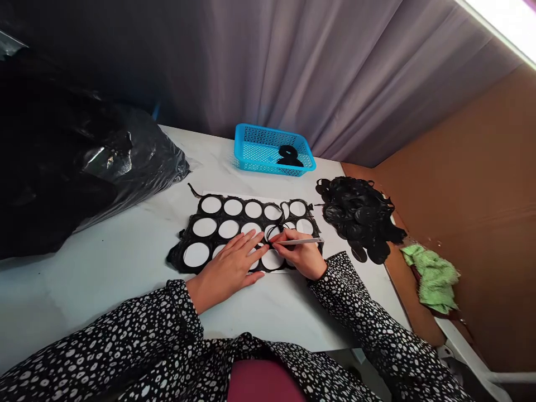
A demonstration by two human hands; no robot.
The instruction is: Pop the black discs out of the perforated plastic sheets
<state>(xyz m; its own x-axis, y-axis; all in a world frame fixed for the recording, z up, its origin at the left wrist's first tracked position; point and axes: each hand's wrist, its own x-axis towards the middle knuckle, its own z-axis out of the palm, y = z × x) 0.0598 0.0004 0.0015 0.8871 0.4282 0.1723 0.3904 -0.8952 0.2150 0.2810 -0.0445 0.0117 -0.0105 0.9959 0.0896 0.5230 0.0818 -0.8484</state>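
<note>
A white bench (125, 279) carries a bulging black plastic bag (96, 167) at left, a black sheet with round cutouts (190, 227) at center, a heap of black discs (355, 215) at right and a blue plastic basket (274, 149) behind. The left hand (230, 268) lies flat on the sheet, fingers slightly spread; the right hand (299, 255) pinches slim metallic tweezers (297, 241) over it.

- grey-purple curtain (293, 67), hanging in folds behind white table (134, 251).
- bulky black plastic bag (96, 162), shiny and creased, at far left.
- crumpled green cloth (433, 277) at right, near brown panel (473, 167).
- bright light (508, 22), upper right corner.
- white bars (467, 354), lower right, below the cloth.
</note>
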